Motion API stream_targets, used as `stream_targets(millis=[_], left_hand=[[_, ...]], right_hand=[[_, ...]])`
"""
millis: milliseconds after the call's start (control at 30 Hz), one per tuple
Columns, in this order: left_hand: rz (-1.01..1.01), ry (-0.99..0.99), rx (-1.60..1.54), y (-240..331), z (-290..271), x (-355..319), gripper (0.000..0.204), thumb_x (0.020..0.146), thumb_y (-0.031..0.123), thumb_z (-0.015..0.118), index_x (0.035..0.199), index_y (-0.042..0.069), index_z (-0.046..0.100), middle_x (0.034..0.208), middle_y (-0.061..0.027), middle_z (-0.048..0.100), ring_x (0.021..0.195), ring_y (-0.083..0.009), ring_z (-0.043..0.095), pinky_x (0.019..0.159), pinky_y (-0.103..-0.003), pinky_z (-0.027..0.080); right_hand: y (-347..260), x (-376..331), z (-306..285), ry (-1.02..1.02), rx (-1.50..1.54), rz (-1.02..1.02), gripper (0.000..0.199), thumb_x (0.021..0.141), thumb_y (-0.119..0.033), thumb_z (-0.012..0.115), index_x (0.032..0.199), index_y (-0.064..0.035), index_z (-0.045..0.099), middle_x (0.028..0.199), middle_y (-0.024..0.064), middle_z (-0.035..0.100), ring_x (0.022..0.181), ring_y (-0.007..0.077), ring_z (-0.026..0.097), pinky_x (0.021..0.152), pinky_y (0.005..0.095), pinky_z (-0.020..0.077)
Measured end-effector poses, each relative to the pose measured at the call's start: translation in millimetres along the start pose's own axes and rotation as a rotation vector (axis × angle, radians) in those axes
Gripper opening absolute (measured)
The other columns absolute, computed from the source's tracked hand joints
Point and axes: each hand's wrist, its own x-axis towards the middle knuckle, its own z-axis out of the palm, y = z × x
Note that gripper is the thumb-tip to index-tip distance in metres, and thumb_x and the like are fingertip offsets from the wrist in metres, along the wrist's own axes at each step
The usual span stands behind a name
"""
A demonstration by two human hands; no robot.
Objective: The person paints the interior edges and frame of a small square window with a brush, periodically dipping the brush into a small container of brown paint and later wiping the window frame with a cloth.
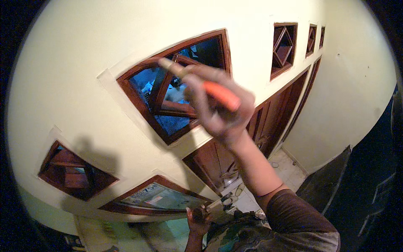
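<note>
In front of a wood-framed window [226, 54], my right hand [220, 94] is raised and closed around a paintbrush [222, 95]. The brush has an orange handle, and its pale bristle end points up and left at the brown upper frame. Motion blurs the hand, so whether the bristles touch the wood is hard to tell. Diagonal wooden bars cross the dark, bluish glass. Low down near my body, my left hand [198, 218] is curled, fingers up, around something dark that I cannot make out. A wood-framed panel [157, 197] with pale lettered glass lies beside it.
Cream wall [75, 84] surrounds the frames. A small diamond-patterned window [284, 49] sits at the upper right, another opening [73, 170] at the lower left. Brown wooden doors [277, 113] stand below the windows. Footwear [228, 199] lies on the tiled floor [289, 168].
</note>
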Motion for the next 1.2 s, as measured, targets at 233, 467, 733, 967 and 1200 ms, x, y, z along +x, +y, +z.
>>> stream_targets(millis=[233,467,733,967,1200], left_hand=[[-0.084,-0.067,0.087,-2.8,8.8,-1.8,0.072,0.099,0.074,0.041,0.11,0.01,0.071,0.115,-0.0078,0.069,0.09,-0.0274,0.058,0.063,-0.036,0.048],[-0.182,-0.204,0.042,0.9,2.8,6.6,0.072,0.1,0.07,0.043,0.122,0.004,0.063,0.117,-0.0168,0.061,0.082,-0.0274,0.054,0.069,-0.037,0.048],[-0.076,-0.231,-0.002,-16.3,22.9,-0.4,0.073,0.099,0.07,0.043,0.123,0.004,0.064,0.118,-0.0186,0.063,0.084,-0.0288,0.056,0.071,-0.039,0.049],[-0.13,-0.114,0.003,-2.7,-31.4,3.3,0.08,0.096,0.076,0.042,0.123,0.004,0.066,0.119,-0.0194,0.065,0.079,-0.0289,0.056,0.071,-0.039,0.05],[-0.122,-0.264,0.062,-5.4,-5.9,-17.9,0.078,0.098,0.074,0.04,0.126,0.006,0.065,0.118,-0.0179,0.066,0.096,-0.0343,0.062,0.079,-0.047,0.052]], right_hand=[[46.5,14.5,-52.3,0.179,-0.003,0.242,0.016,0.101,-0.009,0.067,0.105,0.0064,0.072,0.073,0.0075,0.07,0.061,0.0102,0.065,0.056,0.0231,0.0529],[30.7,11.0,-62.2,0.144,-0.091,0.154,0.013,0.1,-0.005,0.066,0.103,0.0069,0.071,0.071,0.0091,0.07,0.06,0.0106,0.067,0.055,0.0222,0.052],[43.7,17.2,-73.0,0.255,-0.067,0.275,0.017,0.1,-0.01,0.068,0.104,0.0062,0.071,0.072,0.0095,0.071,0.059,0.0118,0.067,0.054,0.0246,0.0554],[41.8,19.6,-78.9,0.304,-0.004,0.33,0.015,0.101,-0.008,0.067,0.105,0.0063,0.071,0.07,0.0096,0.071,0.058,0.0124,0.067,0.054,0.0254,0.0555],[-40.9,-33.0,-104.4,0.193,0.194,0.587,0.021,0.099,-0.013,0.064,0.084,0.002,0.065,0.067,0.0097,0.065,0.047,0.0107,0.054,0.042,0.0239,0.0391]])
